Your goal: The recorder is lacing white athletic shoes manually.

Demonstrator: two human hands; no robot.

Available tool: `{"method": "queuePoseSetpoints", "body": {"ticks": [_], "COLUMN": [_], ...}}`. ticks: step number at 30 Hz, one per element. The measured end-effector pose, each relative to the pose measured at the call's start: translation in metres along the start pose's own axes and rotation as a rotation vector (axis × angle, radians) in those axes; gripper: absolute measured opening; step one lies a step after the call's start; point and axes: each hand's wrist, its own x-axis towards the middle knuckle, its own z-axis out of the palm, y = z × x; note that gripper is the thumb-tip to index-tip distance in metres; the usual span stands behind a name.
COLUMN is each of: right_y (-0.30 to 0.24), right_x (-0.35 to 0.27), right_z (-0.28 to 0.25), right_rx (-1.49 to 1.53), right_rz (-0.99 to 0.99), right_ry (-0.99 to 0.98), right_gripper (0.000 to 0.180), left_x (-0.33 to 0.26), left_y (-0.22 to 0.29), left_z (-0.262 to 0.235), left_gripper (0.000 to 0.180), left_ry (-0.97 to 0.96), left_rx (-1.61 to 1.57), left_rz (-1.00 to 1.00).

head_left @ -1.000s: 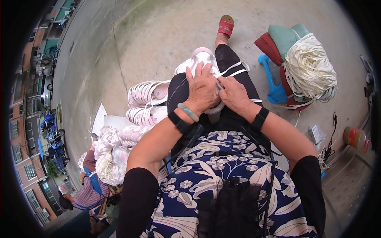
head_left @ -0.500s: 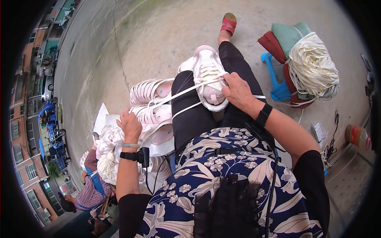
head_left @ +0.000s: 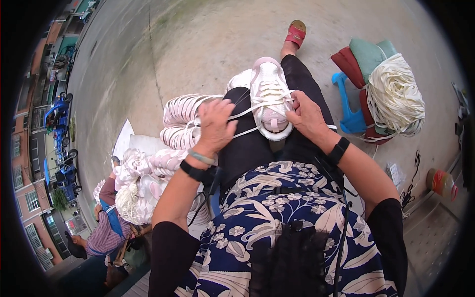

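A white and pink sneaker (head_left: 271,89) rests upright across my lap, its toe pointing away from me and white laces criss-crossed over its tongue. My right hand (head_left: 308,115) is at the shoe's right side, fingers pinched on a white shoelace (head_left: 286,93) near the upper eyelets. Left of the shoe, above my left thigh, my left hand (head_left: 215,123) is raised with its fingers apart. A slack stretch of lace (head_left: 247,108) curves from the shoe toward it; whether the fingers touch that lace is hidden.
More laced pink-and-white shoe pieces (head_left: 183,119) lie at my left, beside a white bundle (head_left: 133,203). A person in a striped shirt (head_left: 106,235) sits beyond. At right, a blue stool (head_left: 349,116) bears a heap of cream laces (head_left: 396,94). A plastic bottle (head_left: 440,183) stands farther right.
My left hand has come right and toward the shoe, its fingers spreading. The lace that was stretched taut leftward now hangs slack. My right hand stays at the shoe's side.
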Motion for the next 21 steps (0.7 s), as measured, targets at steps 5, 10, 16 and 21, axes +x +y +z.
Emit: {"method": "queuePoseSetpoints", "body": {"ticks": [5, 10, 16, 21], "right_y": [0.001, 0.000, 0.000, -0.001], "right_x": [-0.001, 0.001, 0.003, 0.005], "right_z": [0.000, 0.002, 0.002, 0.003], "right_rx": [-0.001, 0.001, 0.014, -0.002], "right_rz": [0.001, -0.031, -0.056, -0.096], "right_ry": [-0.018, -0.030, -0.063, -0.097], "right_gripper": [0.042, 0.049, 0.053, 0.052], "left_x": [0.016, 0.021, 0.013, -0.001], "left_y": [0.016, 0.022, 0.018, 0.015], "left_z": [0.024, 0.030, 0.016, 0.007], "left_gripper": [0.040, 0.021, 0.009, 0.008], "left_ry": [-0.021, 0.005, -0.022, 0.014], "left_rx": [-0.085, -0.093, -0.088, -0.022], "left_rz": [0.004, 0.054, 0.080, 0.085]}}
